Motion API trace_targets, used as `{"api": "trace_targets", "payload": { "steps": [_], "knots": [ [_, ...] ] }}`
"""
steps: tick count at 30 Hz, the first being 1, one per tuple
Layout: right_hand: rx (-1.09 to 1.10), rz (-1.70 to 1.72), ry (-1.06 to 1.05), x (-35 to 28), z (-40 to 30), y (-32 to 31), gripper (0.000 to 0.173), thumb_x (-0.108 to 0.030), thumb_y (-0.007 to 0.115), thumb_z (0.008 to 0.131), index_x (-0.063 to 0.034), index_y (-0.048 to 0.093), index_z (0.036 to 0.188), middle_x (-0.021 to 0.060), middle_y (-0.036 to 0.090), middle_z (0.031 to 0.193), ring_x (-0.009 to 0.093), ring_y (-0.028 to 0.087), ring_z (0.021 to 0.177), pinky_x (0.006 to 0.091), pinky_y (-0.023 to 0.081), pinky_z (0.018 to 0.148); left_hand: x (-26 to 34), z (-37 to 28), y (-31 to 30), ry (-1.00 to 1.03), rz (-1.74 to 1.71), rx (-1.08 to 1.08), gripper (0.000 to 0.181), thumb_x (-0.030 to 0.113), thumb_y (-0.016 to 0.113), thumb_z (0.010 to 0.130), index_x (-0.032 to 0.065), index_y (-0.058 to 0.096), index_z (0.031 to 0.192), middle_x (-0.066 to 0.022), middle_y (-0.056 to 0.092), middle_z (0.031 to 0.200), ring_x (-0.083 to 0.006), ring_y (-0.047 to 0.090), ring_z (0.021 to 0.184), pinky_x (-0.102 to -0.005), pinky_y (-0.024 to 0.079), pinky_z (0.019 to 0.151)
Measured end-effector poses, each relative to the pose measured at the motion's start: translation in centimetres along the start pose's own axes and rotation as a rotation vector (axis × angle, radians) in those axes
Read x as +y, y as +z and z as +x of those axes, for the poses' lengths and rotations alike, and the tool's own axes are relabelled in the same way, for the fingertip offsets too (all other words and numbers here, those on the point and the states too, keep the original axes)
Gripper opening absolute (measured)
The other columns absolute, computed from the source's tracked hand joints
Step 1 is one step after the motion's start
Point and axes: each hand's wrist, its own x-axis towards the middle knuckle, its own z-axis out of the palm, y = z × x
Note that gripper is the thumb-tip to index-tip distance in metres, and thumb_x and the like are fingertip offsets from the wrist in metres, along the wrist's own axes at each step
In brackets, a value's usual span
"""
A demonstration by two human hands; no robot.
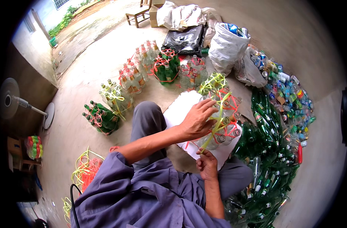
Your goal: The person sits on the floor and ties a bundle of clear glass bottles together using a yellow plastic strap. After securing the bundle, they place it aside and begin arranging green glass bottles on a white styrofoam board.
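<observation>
A cluster of clear glass bottles [210,142] stands before me on a white sheet [176,111], with red plastic strapping [231,105] laced around the necks. A yellow-green plastic strap [217,125] runs across their tops. My right hand [207,165] pinches the near end of this strap between thumb and fingers, just in front of the bottles. Over the left side of the cluster reaches my left hand [200,118], its fingers bent beside the strap and bottle necks; whether they grip it is hidden. More yellow strapping [214,81] lies over the bottles at the far end.
Tied bundles of green bottles [102,116] and clear bottles [132,77] stand ahead and left. Loose green bottles [264,171] are heaped at right, beside crushed plastic bottles [293,94] and a white sack [227,45]. Loose strapping [88,171] and a fan [22,102] are at left.
</observation>
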Motion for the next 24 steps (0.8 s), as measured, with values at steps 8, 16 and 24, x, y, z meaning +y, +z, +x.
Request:
{"api": "trace_targets", "payload": {
  "steps": [8, 16, 24],
  "knots": [
    [-0.015, 0.123, -0.008, 1.5, 1.2, -1.6, 0.025, -0.006, 0.064, 0.091, -0.0039, 0.063, 0.116, 0.0052, 0.066, 0.099, 0.011, 0.056, 0.061, 0.0226, 0.041, 0.046, 0.3, 3.3, 1.3, 0.037, 0.004, -0.152, 0.052, 0.016, 0.072, 0.078, 0.0038, 0.057, 0.127, -0.0199, 0.057, 0.133, -0.0380, 0.053, 0.126, -0.0486, 0.043, 0.101],
    [-0.045, 0.234, 0.016, 1.9, 1.6, -2.3, 0.025, -0.009, 0.066, 0.088, -0.0064, 0.063, 0.113, 0.0010, 0.066, 0.098, 0.011, 0.054, 0.064, 0.0230, 0.041, 0.048, 0.3, 3.6, 2.2, 0.129, 0.151, -0.234, 0.052, 0.019, 0.072, 0.074, 0.0061, 0.059, 0.123, -0.0147, 0.056, 0.133, -0.0314, 0.058, 0.115, -0.0440, 0.044, 0.093],
    [-0.037, 0.291, 0.044, 2.5, 2.2, -3.1, 0.022, -0.014, 0.068, 0.089, -0.0101, 0.067, 0.110, -0.0008, 0.067, 0.092, 0.012, 0.053, 0.064, 0.0248, 0.040, 0.049, 0.2, 5.2, 2.5, 0.101, 0.247, -0.298, 0.041, 0.026, 0.070, 0.078, 0.0079, 0.064, 0.114, -0.0114, 0.058, 0.127, -0.0282, 0.055, 0.101, -0.0398, 0.045, 0.087]
  ]
}}
